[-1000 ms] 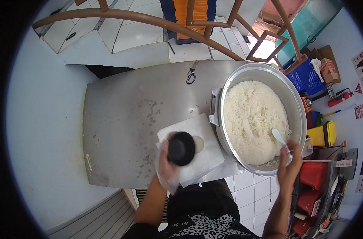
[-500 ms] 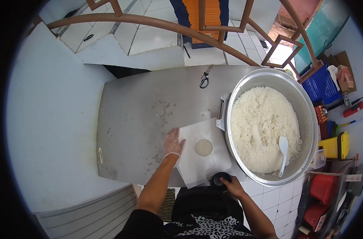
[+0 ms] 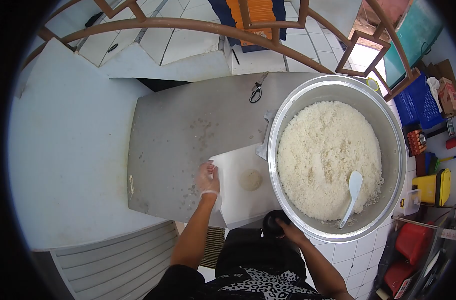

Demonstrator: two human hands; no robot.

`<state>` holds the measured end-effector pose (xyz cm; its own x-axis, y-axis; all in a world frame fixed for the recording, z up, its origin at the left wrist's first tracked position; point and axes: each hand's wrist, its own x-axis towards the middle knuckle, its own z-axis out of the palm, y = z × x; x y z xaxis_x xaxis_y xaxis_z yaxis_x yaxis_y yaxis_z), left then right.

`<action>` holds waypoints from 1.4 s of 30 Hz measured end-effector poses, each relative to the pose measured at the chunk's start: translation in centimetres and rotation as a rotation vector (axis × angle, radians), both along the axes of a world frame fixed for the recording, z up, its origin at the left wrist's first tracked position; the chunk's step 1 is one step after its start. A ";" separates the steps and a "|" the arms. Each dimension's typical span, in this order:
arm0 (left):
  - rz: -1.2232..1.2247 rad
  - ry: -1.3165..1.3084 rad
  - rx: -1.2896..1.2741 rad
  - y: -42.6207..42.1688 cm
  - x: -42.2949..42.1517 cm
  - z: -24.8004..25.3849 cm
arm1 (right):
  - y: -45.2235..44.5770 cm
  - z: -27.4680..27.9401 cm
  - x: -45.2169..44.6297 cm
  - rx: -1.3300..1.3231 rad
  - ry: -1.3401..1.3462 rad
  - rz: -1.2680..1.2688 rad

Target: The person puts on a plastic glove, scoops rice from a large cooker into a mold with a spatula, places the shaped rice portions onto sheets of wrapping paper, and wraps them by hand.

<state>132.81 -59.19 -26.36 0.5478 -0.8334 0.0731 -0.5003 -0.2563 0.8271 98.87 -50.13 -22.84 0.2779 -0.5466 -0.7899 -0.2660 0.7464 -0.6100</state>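
As the right grip point(image 3: 292, 232) clasps a black bowl point(image 3: 272, 224), the left grip point(image 3: 207, 179) curls at the paper point(image 3: 238, 205), pinch unclear.

Light is bright and soft. Far beyond and right of the left fingers point(image 3: 206, 168), the doorway point(image 3: 363, 56) glares white; wide-angle distortion bows the table point(image 3: 163, 135).
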 end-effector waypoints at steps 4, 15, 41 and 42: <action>-0.358 0.813 0.471 8.6 -2.6 4.0 | -1.6 1.0 3.5 -0.045 0.008 0.091; 0.177 0.230 0.337 21.4 9.0 1.9 | -2.4 -3.2 15.8 -1.358 0.348 0.618; -1.235 0.341 0.818 5.0 13.5 7.9 | -4.4 0.6 17.7 -0.931 0.494 0.665; -1.271 0.294 0.785 4.9 13.1 7.8 | -4.3 0.6 17.8 -0.898 0.502 0.618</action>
